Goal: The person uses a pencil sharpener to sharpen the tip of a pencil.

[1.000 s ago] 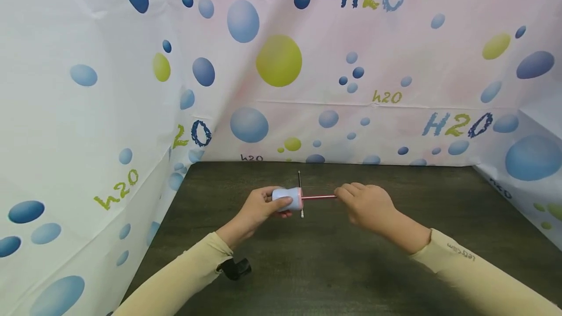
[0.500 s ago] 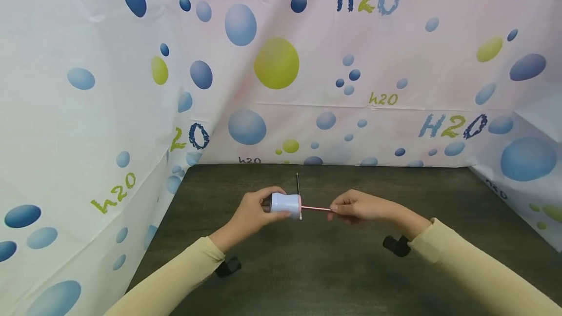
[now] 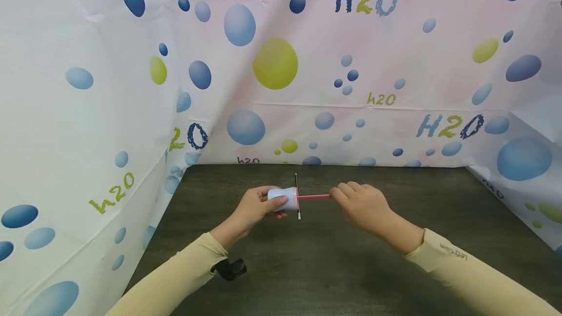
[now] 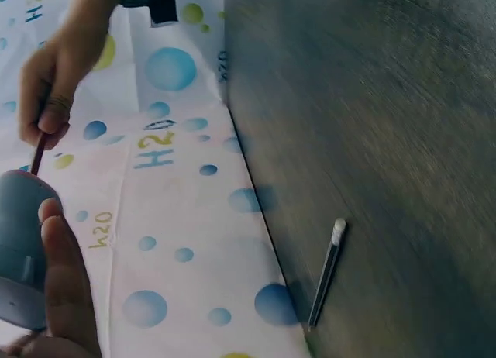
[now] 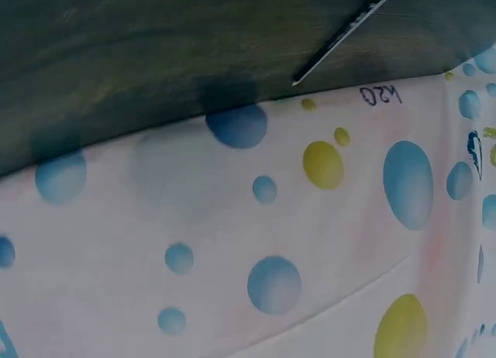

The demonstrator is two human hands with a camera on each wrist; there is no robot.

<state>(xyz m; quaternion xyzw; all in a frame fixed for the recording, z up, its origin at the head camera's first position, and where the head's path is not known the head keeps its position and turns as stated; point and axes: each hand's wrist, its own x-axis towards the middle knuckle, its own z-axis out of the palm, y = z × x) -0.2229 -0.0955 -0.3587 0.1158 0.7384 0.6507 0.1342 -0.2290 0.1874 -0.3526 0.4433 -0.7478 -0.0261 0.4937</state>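
I hold a glossy pale-blue cylinder with a pink rim (image 3: 285, 192) on its side above the bench, near the middle, with its pink end facing right. My left grip (image 3: 250, 209) is closed around it, thumb laid along the near side. From the pink end a slim red pencil (image 3: 313, 197) runs straight to the right, into my right grip (image 3: 365, 207), which has its fingers curled tight on the other end. Beneath and behind the cylinder, a dark pencil with a white near tip (image 3: 296, 182) lies on the dark wood-grain bench (image 3: 333, 267), pointing from near to far. My cream sleeves (image 3: 474, 268) come in from both near corners, a black device (image 3: 230, 269) under the left one. White cloth with blue and green dots (image 3: 386, 57) hangs at the far, left and right sides.
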